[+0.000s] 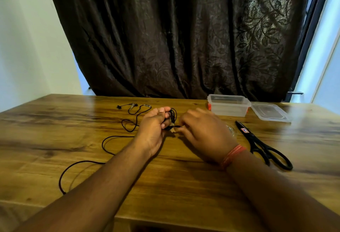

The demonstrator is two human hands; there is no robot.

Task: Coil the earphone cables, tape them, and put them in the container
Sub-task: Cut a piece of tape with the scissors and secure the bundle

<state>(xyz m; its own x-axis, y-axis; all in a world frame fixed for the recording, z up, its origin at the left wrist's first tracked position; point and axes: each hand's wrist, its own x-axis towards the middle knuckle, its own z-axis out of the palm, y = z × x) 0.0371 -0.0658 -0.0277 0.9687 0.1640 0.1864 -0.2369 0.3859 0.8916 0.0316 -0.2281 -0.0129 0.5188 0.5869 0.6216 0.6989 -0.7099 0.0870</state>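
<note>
— Earphones' thin black cable (173, 116): where is it?

— Bunched in your left hand (154, 125), fingers curled round the coil; the loose rest trails toward 8 o'clock across the wooden bench (55, 130).

— And your right hand (200, 130)?

— It pinches the cable's end beside the coil. Your clear plastic container (228, 105) sits open at 1 o'clock.

One head-worn camera looks forward and down over the table (55, 130)
</note>
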